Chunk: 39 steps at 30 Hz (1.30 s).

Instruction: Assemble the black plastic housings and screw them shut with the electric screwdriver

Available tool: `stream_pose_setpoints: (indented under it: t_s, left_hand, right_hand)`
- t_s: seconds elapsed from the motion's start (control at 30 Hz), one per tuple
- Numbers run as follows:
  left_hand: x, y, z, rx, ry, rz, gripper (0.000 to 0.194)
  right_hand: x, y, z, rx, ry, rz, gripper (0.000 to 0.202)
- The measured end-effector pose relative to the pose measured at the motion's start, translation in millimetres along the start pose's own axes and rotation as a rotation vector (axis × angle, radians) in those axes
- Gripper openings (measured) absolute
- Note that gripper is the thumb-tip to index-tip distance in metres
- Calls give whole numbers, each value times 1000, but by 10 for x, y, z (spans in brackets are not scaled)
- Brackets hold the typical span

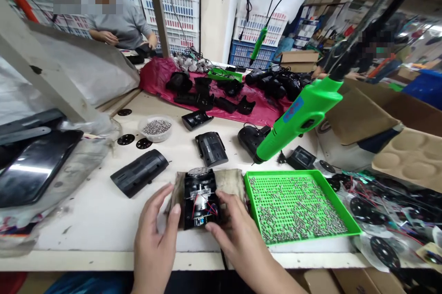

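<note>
An opened black device housing [201, 199] lies on a worn cloth pad [229, 181] at the front middle of the table. Its inside faces up, showing a round mesh end, a clear part, red and blue wires and a small circuit board. My left hand [157, 234] is just left of it, thumb and fingers apart, with nothing in it. On the right side my right hand [238, 225] has its thumb at the lower corner and its fingers at the upper edge, gripping the housing. A green electric screwdriver [293, 121] hangs above, to the right.
A green perforated tray [286, 174] of screws sits right of the pad. Black shell halves [138, 172] and a bowl of small metal parts [156, 128] lie behind. Loose wired parts [373, 211] and cardboard boxes [359, 114] crowd the right. Another person [120, 27] sits across.
</note>
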<state>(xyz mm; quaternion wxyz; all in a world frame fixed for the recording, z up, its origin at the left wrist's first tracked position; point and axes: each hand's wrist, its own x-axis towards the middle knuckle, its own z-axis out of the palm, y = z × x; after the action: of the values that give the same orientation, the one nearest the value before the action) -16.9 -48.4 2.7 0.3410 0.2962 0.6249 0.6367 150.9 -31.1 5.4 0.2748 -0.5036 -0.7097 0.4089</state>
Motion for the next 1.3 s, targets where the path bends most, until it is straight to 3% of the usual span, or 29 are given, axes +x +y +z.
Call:
stream_pose_setpoints:
  t_s: [0.2,0.37,0.43,0.67,1.07,1.3]
  left_hand:
    - [-260,-97,-153,290,-110,251,17]
    - [-128,-289,-213,698,-330,861,29]
    - [-87,-315,-223,758,-361,964,26]
    - [-103,-290,-222,744,-406,1007,21]
    - [-66,-297,-193,780,-314,1030,25]
    - [-50,-337,-202,806,-389,1016,32]
  right_hand:
    - [3,-29,-131,-52,-57,-27,50]
    - [56,-119,-259,-194,-60,-102,32]
    - [95,-134,-276,-261,-31,-156,31]
    - [280,-95,-253,-465,67,-338,24]
    - [549,-223,-360,-837,-59,-482,8]
    - [614,-205,-380,-898,-92,-546,13]
